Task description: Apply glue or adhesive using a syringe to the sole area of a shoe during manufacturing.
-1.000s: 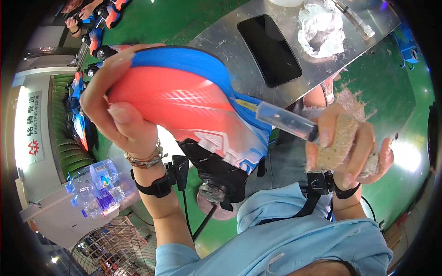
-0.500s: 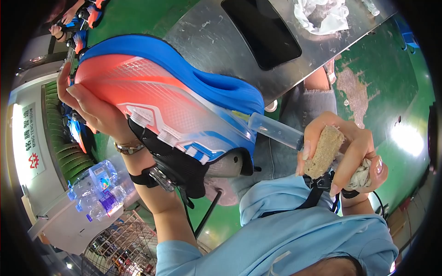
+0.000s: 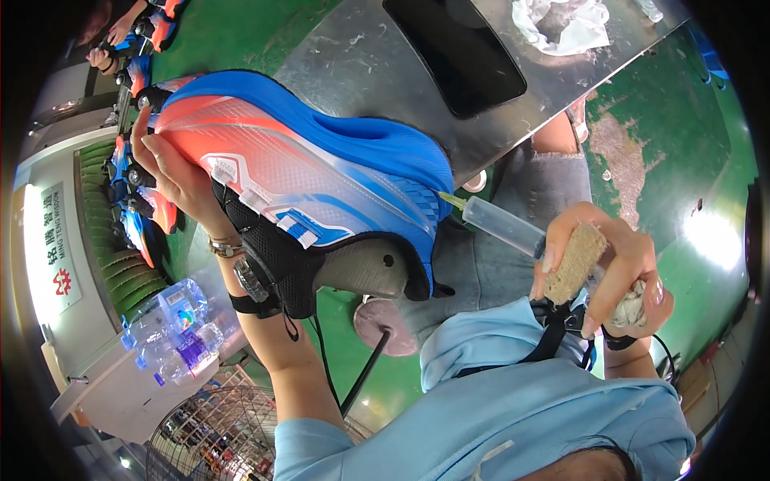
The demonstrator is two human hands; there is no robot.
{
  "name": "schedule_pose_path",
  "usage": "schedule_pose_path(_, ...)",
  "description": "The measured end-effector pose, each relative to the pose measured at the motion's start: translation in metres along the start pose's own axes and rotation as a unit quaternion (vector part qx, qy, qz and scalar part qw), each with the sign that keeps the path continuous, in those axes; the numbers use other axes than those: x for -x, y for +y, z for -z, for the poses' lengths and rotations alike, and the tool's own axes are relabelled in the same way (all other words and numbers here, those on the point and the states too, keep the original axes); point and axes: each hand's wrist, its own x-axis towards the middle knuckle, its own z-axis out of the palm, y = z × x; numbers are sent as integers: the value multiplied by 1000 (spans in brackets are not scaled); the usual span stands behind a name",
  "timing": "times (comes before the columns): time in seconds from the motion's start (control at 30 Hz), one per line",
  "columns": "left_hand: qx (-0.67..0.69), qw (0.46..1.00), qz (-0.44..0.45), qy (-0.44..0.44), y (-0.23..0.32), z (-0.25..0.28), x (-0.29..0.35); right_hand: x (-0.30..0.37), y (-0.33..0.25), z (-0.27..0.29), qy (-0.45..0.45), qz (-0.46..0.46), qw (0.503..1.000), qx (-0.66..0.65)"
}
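Observation:
A sneaker [image 3: 305, 152], orange-red fading to white and blue with a thick blue sole, lies on its side in the air. My left hand [image 3: 178, 180] is closed round its toe end, some fingers hidden behind it. My right hand [image 3: 613, 268] grips a clear syringe [image 3: 505, 228] with a yellow-green tip [image 3: 453, 200]; the tip points at the heel's sole edge and seems to touch it. Pinched in the same hand are a tan, rough block [image 3: 576, 263] and a crumpled whitish cloth [image 3: 630, 306]. The shoe's black collar and dial hang toward my left forearm.
A metal table [image 3: 345, 72] bears a black phone [image 3: 461, 56] and a crumpled white plastic bag [image 3: 561, 24]. Clear plastic bottles [image 3: 180, 329] stand at left above a wire fan guard [image 3: 216, 425]. More sneakers [image 3: 136, 228] sit along a green conveyor, where another person's hands [image 3: 100, 56] work.
The sneaker has turned a little, showing more of its heel side. My right hand and the syringe have shifted slightly right and down. The left hand has moved slightly right with the toe.

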Motion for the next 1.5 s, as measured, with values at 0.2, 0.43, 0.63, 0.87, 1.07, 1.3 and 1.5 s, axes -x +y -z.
schedule_pose_path(0.2,-29,999,-26,9,-21,19,2,-17,9,9,-77,135,988,-8)
schedule_pose_path(0.43,-13,998,-52,45,19,14,15,-90,4,-20,-124,330,800,485)
schedule_pose_path(0.63,-26,995,-76,60,42,5,21,-107,31,-38,-135,354,774,507)
schedule_pose_path(0.87,-148,970,-183,55,23,14,5,-95,25,-25,-127,345,776,512)
schedule_pose_path(1.07,-124,983,-134,32,18,22,1,-74,4,25,-13,338,712,616)
schedule_pose_path(1.3,-122,984,-126,41,16,17,-1,-60,21,87,107,323,732,591)
schedule_pose_path(1.5,-107,984,-142,27,14,22,-2,-49,28,12,-68,249,958,-127)
